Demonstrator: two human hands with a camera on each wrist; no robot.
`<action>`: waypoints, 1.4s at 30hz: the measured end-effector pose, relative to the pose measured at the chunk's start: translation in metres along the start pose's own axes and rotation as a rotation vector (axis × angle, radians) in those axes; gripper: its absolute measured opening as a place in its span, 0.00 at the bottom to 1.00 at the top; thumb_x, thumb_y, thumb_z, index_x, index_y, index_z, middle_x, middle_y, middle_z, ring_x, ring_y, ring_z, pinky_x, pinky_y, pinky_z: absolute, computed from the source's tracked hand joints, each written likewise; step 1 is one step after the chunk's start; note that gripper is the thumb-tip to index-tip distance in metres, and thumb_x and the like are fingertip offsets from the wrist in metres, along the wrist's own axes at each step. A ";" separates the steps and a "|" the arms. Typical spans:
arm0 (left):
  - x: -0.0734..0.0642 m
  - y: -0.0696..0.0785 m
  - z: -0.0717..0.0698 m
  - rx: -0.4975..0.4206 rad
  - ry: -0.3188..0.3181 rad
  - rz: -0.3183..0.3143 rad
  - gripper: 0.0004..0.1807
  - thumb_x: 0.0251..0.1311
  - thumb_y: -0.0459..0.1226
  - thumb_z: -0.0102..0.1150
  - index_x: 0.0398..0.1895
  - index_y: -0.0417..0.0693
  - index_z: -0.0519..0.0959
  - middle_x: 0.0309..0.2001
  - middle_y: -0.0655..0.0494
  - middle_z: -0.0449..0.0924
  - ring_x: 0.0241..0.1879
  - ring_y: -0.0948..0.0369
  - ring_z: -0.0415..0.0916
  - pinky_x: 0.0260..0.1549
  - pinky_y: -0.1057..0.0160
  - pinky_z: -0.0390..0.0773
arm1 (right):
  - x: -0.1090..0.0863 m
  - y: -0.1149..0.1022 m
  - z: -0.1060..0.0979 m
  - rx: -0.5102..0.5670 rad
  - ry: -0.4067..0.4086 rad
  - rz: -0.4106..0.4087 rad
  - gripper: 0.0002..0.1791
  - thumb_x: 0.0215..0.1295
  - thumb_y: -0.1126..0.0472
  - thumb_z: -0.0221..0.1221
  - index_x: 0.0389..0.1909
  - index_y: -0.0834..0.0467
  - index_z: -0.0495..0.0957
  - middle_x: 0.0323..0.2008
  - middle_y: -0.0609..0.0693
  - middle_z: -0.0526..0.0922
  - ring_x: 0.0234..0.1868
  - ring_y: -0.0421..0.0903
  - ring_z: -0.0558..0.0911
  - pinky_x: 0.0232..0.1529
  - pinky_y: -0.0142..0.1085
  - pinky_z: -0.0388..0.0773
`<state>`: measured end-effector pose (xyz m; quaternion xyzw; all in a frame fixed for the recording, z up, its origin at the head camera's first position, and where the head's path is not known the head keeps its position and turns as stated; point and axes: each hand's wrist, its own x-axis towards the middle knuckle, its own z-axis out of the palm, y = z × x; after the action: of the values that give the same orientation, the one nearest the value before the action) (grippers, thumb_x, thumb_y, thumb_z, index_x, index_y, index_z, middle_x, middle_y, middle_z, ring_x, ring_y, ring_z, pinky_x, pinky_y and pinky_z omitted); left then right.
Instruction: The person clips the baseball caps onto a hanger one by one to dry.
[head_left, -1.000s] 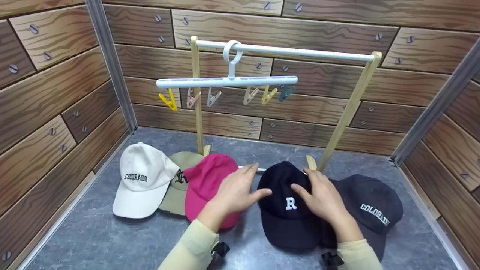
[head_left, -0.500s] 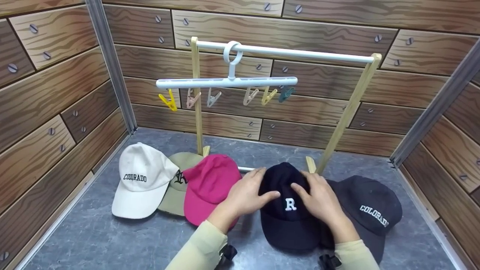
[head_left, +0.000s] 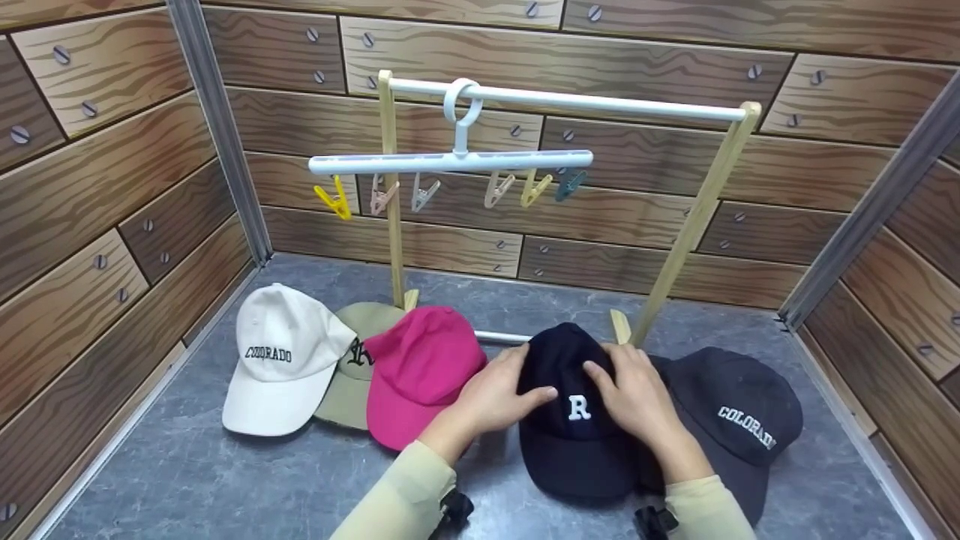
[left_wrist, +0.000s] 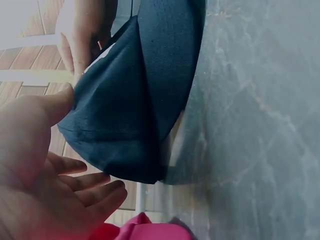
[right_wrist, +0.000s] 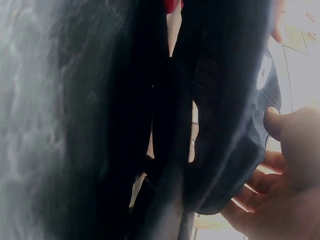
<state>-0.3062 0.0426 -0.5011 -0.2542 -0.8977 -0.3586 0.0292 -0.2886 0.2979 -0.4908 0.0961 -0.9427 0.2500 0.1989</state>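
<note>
A navy baseball cap (head_left: pixel 570 450) with a white letter R lies brim forward in the middle right of the head view. My left hand (head_left: pixel 499 390) is at its left side, thumb on the crown's front and fingertips at its edge. The left wrist view has this hand (left_wrist: pixel 60 165) cupped about the cap's crown (left_wrist: pixel 110 115). On the other side, my right hand (head_left: pixel 641 394) grips the crown, thumb in front and fingers behind. Seen from the right wrist, the thumb of that hand (right_wrist: pixel 285 170) presses into the fabric.
White (head_left: pixel 270 390), olive (head_left: pixel 349 401) and pink (head_left: pixel 427 375) caps overlap at left. A dark Colorado cap (head_left: pixel 739 409) lies at right. Behind, a rack with a white rod (head_left: pixel 600 101) bears a hanger (head_left: pixel 450 161) with several coloured clips.
My left hand has moved right, from beside the pink cap onto the navy cap's left side. My right hand stays on the crown, and the cap has hardly moved.
</note>
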 end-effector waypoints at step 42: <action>0.000 -0.015 0.011 -0.304 0.012 -0.048 0.48 0.76 0.59 0.65 0.86 0.39 0.64 0.80 0.39 0.70 0.79 0.46 0.69 0.78 0.44 0.68 | -0.002 -0.018 0.012 0.363 0.017 0.264 0.08 0.84 0.58 0.62 0.45 0.58 0.84 0.38 0.51 0.85 0.42 0.49 0.80 0.49 0.44 0.74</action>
<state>-0.3118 0.0406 -0.5190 -0.2322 -0.8386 -0.4925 -0.0129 -0.2851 0.2764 -0.4930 0.0038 -0.8850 0.4401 0.1520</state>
